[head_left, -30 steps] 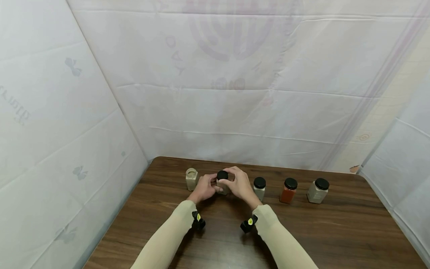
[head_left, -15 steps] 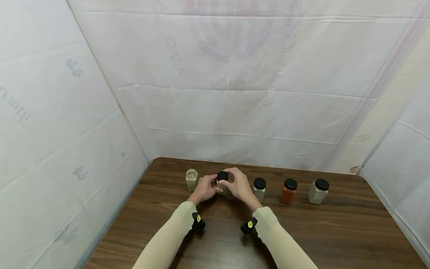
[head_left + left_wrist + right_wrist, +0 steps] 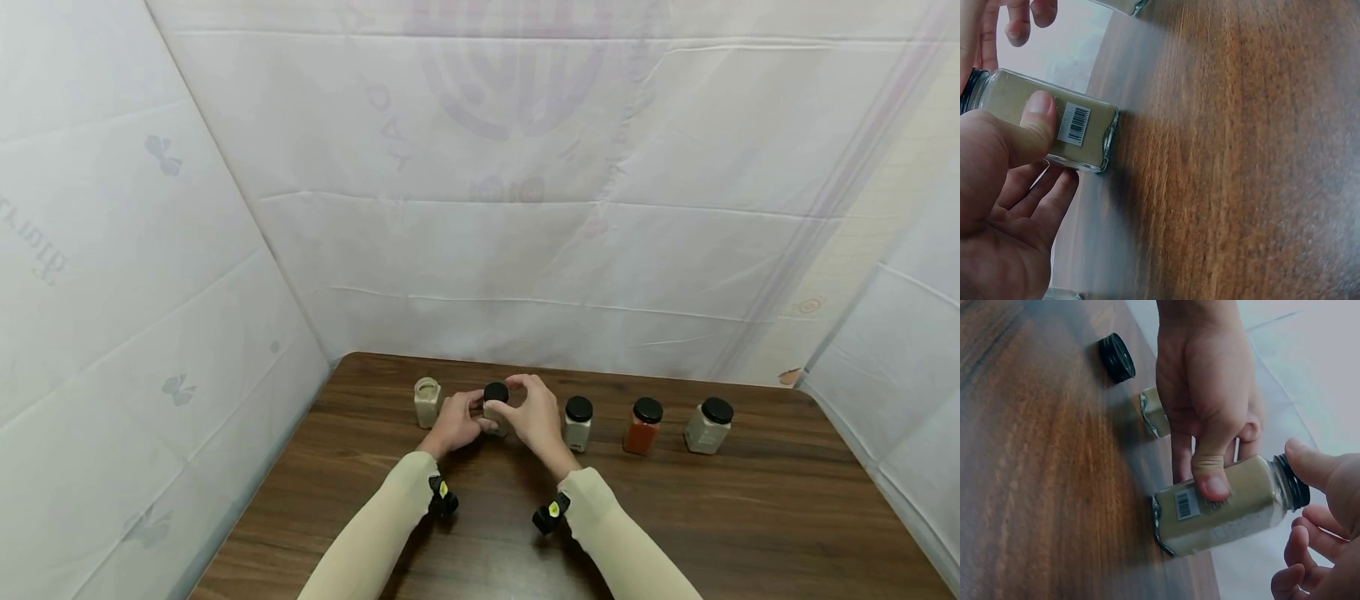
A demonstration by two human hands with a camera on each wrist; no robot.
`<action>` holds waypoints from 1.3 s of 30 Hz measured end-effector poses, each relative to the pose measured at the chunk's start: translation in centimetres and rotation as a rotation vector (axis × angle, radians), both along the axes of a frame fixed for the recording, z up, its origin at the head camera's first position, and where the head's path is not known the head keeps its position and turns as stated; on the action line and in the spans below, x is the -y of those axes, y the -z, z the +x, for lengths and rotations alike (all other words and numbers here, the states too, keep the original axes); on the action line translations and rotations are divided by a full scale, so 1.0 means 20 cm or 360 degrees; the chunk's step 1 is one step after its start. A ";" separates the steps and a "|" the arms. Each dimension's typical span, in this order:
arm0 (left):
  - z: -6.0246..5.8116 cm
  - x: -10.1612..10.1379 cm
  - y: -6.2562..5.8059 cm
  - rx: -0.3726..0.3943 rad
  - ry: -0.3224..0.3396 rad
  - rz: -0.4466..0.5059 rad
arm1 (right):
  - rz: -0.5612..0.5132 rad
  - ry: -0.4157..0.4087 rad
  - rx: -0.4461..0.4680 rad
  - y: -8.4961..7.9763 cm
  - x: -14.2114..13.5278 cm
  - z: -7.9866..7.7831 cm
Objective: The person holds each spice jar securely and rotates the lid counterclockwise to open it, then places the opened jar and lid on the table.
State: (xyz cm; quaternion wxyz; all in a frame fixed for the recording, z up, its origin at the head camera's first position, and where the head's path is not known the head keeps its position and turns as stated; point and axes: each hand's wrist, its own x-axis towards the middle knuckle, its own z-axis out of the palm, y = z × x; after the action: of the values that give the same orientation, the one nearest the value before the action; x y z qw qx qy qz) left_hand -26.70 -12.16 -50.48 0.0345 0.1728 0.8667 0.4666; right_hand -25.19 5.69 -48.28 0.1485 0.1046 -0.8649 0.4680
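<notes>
My left hand grips the body of a glass spice jar filled with tan-green powder, thumb beside its barcode label. The jar stands upright on the table. At its top, the thumb and fingers of my right hand are round the black lid; the other right fingers hang off it, curled. Left of my left hand stands a lidless jar of pale powder. A loose black lid lies near that jar in the right wrist view; my left hand hides it in the head view.
Right of my hands, a row of lidded jars stands on the brown wooden table: a pale one, a red-orange one and a grey-white one. White cloth walls enclose the back and sides.
My right hand has turned slightly at the lid; its wrist has shifted a little left and its index finger has lifted slightly. My left hand and the jar stay in place.
</notes>
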 end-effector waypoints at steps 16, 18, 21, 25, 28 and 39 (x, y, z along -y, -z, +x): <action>0.00 0.00 0.01 0.0027 0.0007 0.0036 | 0.0009 -0.0015 -0.0001 0.02 0.01 0.01; 0.00 0.00 0.00 0.0032 0.0002 0.0036 | 0.0014 -0.0055 -0.0006 0.01 0.00 0.01; 0.00 0.00 0.00 0.0032 -0.0009 0.0035 | 0.0023 -0.0126 -0.0002 0.01 -0.01 0.01; 0.00 0.00 0.01 0.0008 -0.0010 0.0024 | 0.0049 -0.0205 0.0028 0.00 -0.02 0.01; 0.00 0.00 0.01 -0.0013 -0.0005 0.0022 | 0.0072 -0.0245 0.0038 0.00 -0.02 0.01; 0.00 0.00 0.01 -0.0020 0.0001 0.0033 | 0.0093 -0.0260 0.0060 -0.01 -0.02 0.01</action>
State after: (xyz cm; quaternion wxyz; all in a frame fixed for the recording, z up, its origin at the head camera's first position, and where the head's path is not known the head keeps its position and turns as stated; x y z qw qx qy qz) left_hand -26.69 -12.26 -50.66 0.0274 0.1764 0.8620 0.4744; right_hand -24.99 6.16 -48.01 0.0905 0.1703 -0.8693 0.4551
